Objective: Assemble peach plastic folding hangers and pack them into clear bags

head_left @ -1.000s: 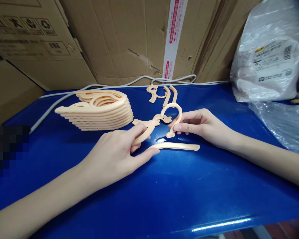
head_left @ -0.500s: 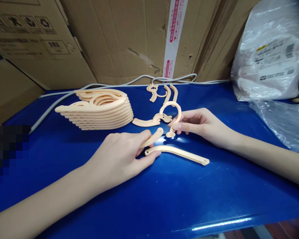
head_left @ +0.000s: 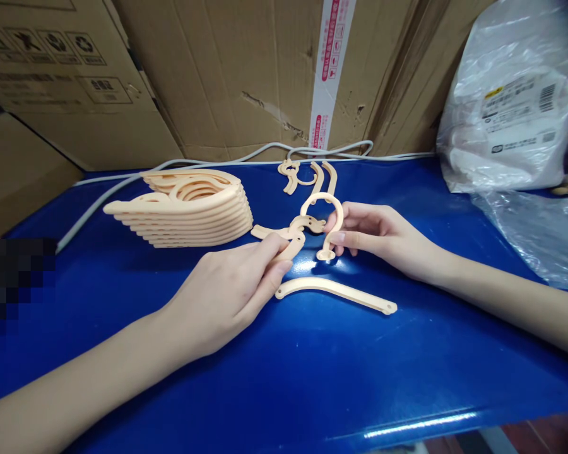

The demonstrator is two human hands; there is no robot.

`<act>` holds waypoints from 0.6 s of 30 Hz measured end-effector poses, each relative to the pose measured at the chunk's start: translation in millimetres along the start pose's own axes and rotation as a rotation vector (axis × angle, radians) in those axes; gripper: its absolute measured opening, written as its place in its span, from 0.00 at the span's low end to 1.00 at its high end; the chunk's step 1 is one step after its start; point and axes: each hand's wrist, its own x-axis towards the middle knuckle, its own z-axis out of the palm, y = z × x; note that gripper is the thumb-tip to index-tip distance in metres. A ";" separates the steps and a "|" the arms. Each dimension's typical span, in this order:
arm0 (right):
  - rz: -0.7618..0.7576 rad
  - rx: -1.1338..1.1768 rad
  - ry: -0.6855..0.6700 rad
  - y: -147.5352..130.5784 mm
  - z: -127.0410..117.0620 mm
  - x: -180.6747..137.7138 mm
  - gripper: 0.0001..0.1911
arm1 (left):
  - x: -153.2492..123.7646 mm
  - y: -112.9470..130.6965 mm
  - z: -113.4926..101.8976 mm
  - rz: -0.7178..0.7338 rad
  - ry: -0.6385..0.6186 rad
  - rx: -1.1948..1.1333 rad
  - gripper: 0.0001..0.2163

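- Nearest, just beyond the left thumb and to its right, a pale cream, bent plastic strip with a hole at each end (head_left: 336, 290) lies unheld on the glossy blue tabletop (head_left: 312, 378); wrists are best carried above it.
- The left hand (head_left: 218, 290) is nearly closed, thumb and fingers pinching a short, cream, curved plastic piece (head_left: 291, 249), its holed end poking out past the fingertips. That bare end should stay unobstructed, so a grip behind the hole seems right. The fingers cover the rest, and I cannot tell whether its tip touches the parts behind.
- The right hand (head_left: 373, 233), half curled, pinches the lower stem of a cream, round plastic hook (head_left: 339, 217) between thumb and fingers, loop upward, flared foot down. This light hold looks good for turning; the foot should remain uncovered.
- Just past the left fingers, flat, wavy cream plastic pieces (head_left: 274, 231) lie close; care is needed not to nudge them.
- Beyond the left hand sits a layered stack of cream plastic hangers (head_left: 194, 217), best left unbumped.
- Farthest, past the hook, lie two cream curved strips (head_left: 332, 176).
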 end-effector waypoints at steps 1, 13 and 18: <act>-0.004 -0.005 -0.002 -0.4 0.0 0.2 0.08 | 0.5 -1.3 1.3 0.024 0.006 0.001 0.12; 0.060 0.285 0.047 1.2 -0.1 1.6 0.09 | 0.0 -3.4 6.7 0.198 0.047 0.005 0.09; 0.092 0.337 0.096 1.5 0.0 3.6 0.17 | -0.5 -2.9 7.8 0.223 0.067 0.003 0.12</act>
